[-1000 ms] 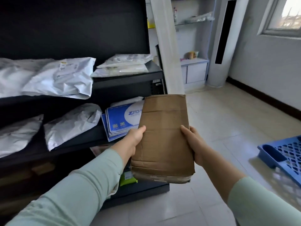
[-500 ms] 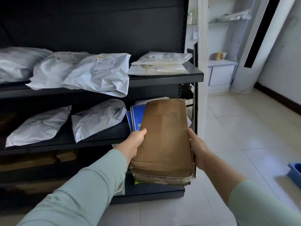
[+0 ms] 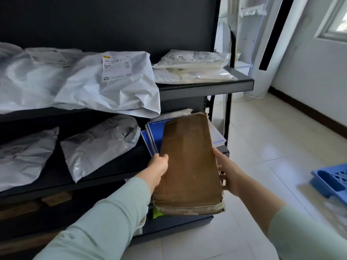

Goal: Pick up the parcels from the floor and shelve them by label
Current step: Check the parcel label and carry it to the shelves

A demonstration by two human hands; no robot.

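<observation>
I hold a flat brown cardboard parcel (image 3: 188,164) lengthwise in front of a black shelf unit (image 3: 204,87). My left hand (image 3: 158,166) grips its left edge and my right hand (image 3: 228,173) grips its right edge. Its far end reaches over the right end of the middle shelf, above blue envelopes (image 3: 153,132). A white mailer with a printed label (image 3: 110,85) lies on the top shelf. Grey mailers (image 3: 99,143) lie on the middle shelf.
Flat white packets (image 3: 193,66) are stacked at the top shelf's right end. Brown boxes (image 3: 56,197) sit dim on the lower shelf. A blue plastic crate (image 3: 332,181) stands on the tiled floor at right. A white floor-standing unit (image 3: 266,53) is behind the shelf.
The parcel has moved forward and closer to the middle shelf. The shelf looks nearer, and the blue crate has come back into view at right.
</observation>
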